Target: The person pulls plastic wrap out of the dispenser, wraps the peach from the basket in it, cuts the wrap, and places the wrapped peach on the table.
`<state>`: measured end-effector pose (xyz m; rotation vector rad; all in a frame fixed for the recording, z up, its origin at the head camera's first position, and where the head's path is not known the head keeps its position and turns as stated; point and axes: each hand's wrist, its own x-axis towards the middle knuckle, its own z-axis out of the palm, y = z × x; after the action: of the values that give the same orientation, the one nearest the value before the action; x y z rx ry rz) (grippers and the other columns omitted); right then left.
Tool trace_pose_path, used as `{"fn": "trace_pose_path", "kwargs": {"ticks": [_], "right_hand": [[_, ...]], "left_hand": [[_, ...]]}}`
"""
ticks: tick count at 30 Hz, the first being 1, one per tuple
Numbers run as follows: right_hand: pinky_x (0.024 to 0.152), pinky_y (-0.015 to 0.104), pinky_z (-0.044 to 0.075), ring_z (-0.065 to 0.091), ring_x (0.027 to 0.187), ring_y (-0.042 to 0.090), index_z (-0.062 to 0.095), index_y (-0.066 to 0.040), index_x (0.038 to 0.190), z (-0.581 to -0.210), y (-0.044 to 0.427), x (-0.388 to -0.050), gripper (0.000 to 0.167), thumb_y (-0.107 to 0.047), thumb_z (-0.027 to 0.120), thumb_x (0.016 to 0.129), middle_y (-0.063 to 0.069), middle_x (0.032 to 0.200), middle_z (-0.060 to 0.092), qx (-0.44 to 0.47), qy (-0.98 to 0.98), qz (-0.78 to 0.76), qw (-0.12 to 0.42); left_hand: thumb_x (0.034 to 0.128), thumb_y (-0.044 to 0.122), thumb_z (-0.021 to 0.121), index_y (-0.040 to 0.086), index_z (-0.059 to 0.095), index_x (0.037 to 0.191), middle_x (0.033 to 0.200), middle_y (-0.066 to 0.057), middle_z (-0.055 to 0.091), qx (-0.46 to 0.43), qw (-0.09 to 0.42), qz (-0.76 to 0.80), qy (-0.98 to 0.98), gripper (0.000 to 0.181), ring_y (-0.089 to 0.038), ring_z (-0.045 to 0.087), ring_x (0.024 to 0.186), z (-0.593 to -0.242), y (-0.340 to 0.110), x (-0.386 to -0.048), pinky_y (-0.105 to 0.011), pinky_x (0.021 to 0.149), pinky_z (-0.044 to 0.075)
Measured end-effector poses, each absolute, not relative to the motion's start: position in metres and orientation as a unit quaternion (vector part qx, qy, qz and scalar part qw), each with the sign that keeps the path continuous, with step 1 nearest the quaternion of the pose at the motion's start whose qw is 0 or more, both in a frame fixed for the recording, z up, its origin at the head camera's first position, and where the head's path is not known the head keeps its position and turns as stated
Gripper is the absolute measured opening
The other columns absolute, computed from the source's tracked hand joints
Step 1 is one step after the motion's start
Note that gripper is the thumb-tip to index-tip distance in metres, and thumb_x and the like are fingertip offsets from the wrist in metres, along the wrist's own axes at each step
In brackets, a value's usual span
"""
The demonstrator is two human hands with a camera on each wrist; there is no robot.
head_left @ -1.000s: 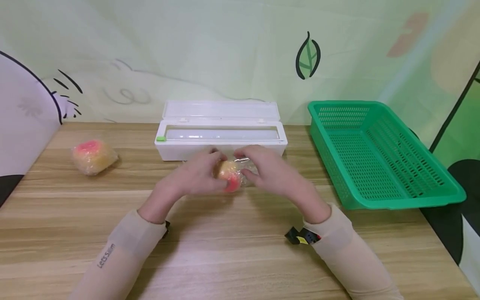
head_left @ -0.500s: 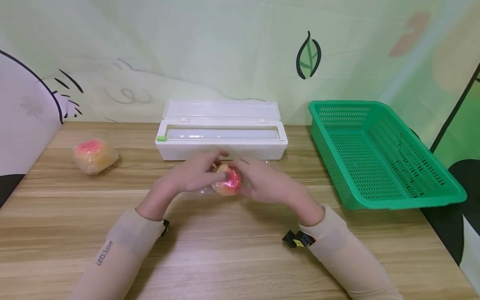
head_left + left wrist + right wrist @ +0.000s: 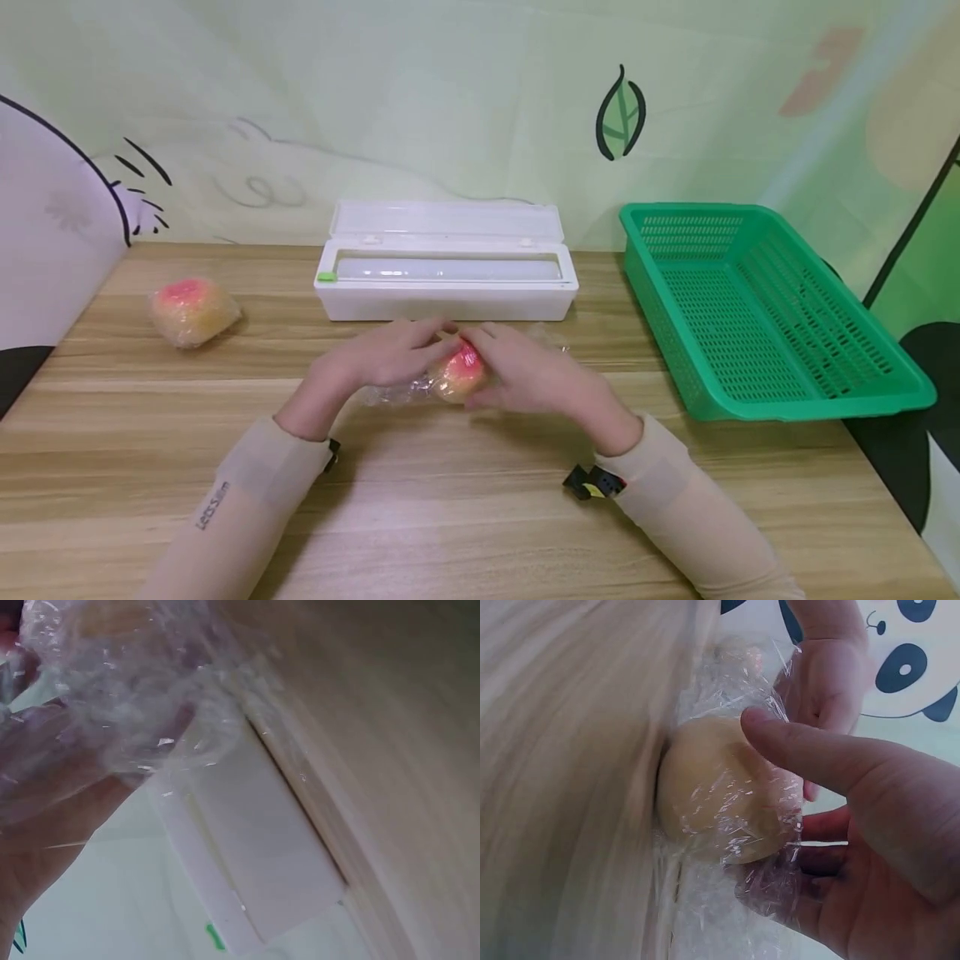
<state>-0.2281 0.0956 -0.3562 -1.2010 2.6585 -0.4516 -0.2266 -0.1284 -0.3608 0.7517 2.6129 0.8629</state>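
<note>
A yellow-and-pink peach in clear plastic film sits low over the table, between the two hands. My right hand holds it from the right; in the right wrist view the thumb lies on one side and the fingers curl round the other. My left hand grips it from the left, thumb at the top of its pink part; its other fingers are partly hidden. Loose film spreads out below the left hand. Crumpled film covers much of that hand in the left wrist view.
Just behind the hands stands a white cling film dispenser, lid up, with a roll inside and a green slider. A second wrapped peach rests at the left. A green plastic basket stands at the right.
The peach has turned between the hands and come slightly nearer the person. My right hand has shifted toward the left and lower, closer round it. Film now shows under the left hand.
</note>
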Motion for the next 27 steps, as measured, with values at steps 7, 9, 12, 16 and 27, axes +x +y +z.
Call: {"fn": "trace_pose_path", "kwargs": {"ticks": [7, 9, 12, 16, 27], "right_hand": [[0.096, 0.031, 0.05, 0.059, 0.112, 0.015, 0.051, -0.002, 0.14, -0.36, 0.093, -0.23, 0.072, -0.033, 0.086, 0.085, 0.004, 0.126, 0.06, -0.378, 0.905, -0.17, 0.091], [0.091, 0.031, 0.053, 0.06, 0.105, 0.015, 0.054, -0.001, 0.136, -0.36, 0.093, -0.231, 0.07, -0.034, 0.086, 0.084, 0.004, 0.12, 0.062, -0.363, 0.91, -0.176, 0.093], [0.085, 0.03, 0.055, 0.062, 0.098, 0.015, 0.057, 0.0, 0.129, -0.359, 0.094, -0.232, 0.066, -0.034, 0.088, 0.082, 0.004, 0.112, 0.064, -0.351, 0.914, -0.183, 0.089], [0.079, 0.028, 0.055, 0.061, 0.093, 0.015, 0.058, -0.001, 0.125, -0.36, 0.096, -0.233, 0.062, -0.032, 0.089, 0.081, 0.004, 0.106, 0.063, -0.347, 0.916, -0.186, 0.078], [0.08, 0.033, 0.055, 0.059, 0.093, 0.019, 0.058, -0.002, 0.12, -0.353, 0.096, -0.229, 0.064, -0.03, 0.093, 0.076, 0.006, 0.108, 0.058, -0.307, 0.931, -0.195, 0.003]], "left_hand": [[0.1048, 0.028, 0.058, -0.004, 0.062, 0.117, 0.111, -0.016, 0.062, 0.252, 0.033, 0.3, 0.919, 0.034, -0.031, 0.06, 0.104, -0.353, -0.13, -0.225, -0.047, 0.09, 0.051], [0.1024, 0.025, 0.063, -0.002, 0.064, 0.111, 0.104, -0.014, 0.06, 0.235, 0.003, 0.291, 0.927, 0.028, -0.029, 0.058, 0.095, -0.348, -0.129, -0.223, -0.043, 0.084, 0.052], [0.1008, 0.022, 0.066, 0.002, 0.066, 0.102, 0.09, -0.009, 0.061, 0.218, -0.003, 0.29, 0.932, 0.02, -0.025, 0.057, 0.08, -0.34, -0.126, -0.219, -0.039, 0.071, 0.051], [0.1018, 0.019, 0.065, 0.004, 0.067, 0.099, 0.081, -0.004, 0.064, 0.213, 0.017, 0.3, 0.93, 0.016, -0.02, 0.058, 0.07, -0.333, -0.122, -0.213, -0.035, 0.063, 0.051], [0.1047, 0.015, 0.058, -0.003, 0.067, 0.118, 0.099, -0.011, 0.069, 0.2, 0.027, 0.316, 0.927, 0.024, -0.024, 0.063, 0.084, -0.332, -0.122, -0.211, -0.037, 0.072, 0.056]]}}
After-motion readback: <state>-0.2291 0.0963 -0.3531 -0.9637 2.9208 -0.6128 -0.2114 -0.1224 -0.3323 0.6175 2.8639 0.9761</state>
